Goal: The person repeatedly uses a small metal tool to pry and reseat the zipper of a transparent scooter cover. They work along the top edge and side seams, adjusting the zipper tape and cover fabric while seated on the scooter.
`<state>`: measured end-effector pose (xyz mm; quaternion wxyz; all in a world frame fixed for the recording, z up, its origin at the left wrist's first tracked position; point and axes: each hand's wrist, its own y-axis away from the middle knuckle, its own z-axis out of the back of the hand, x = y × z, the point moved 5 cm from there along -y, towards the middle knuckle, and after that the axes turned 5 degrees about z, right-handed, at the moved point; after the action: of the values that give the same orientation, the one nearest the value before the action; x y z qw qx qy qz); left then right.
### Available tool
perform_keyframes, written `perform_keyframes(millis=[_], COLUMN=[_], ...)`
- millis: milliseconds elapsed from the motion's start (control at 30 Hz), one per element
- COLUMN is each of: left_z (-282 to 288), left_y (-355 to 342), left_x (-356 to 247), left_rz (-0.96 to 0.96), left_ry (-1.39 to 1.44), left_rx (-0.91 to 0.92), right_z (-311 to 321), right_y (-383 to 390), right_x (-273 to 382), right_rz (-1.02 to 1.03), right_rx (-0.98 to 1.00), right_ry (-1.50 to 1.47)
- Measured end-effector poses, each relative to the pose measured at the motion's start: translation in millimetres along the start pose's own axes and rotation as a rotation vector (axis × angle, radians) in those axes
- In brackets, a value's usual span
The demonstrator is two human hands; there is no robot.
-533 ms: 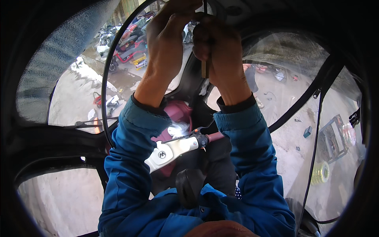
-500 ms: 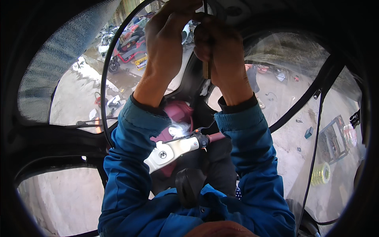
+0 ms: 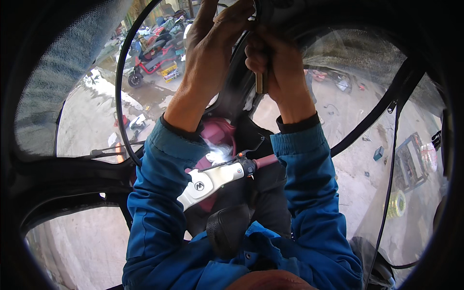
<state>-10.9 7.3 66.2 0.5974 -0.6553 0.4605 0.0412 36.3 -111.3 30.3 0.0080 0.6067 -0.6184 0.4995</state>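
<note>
Right fingers (image 3: pixel 254 59) closed round brown bar (image 3: pixel 261 83), end jutting below; left fingers (image 3: pixel 234 17) raised, grip unclear.

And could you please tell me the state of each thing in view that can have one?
Left hand: raised, fingers bent; I cannot tell whether it grips anything.
Right hand: raised, closed around a bar-shaped tool.
Bar-shaped tool: gripped, lower end sticking out below that hand.
Pink handlebar grip: free, no hand on it.
White handlebar cover: slanted, partly hidden by the left sleeve.
Red scooter: standing upright outside.
</note>
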Motion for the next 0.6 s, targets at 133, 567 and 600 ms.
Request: perform_keyframes(millis=[133,567,600], left_z=[6,-4,2], left_y=[-4,-13,-8], left_x=[14,21,25], left_rz=[-0.011,-0.152,-0.068], left_ry=[-0.015,-0.189,-0.08], left_rx=[0.016,0.074,0.021], right_z=[4,-4,-5], right_y=[-6,-1,-1], right_x=[-8,-14,-17], right_rz=[-0.003,0.129,0.11], right_rx=[0.039,-0.188,-0.184], right_ry=[-0.121,-0.118,-0.145])
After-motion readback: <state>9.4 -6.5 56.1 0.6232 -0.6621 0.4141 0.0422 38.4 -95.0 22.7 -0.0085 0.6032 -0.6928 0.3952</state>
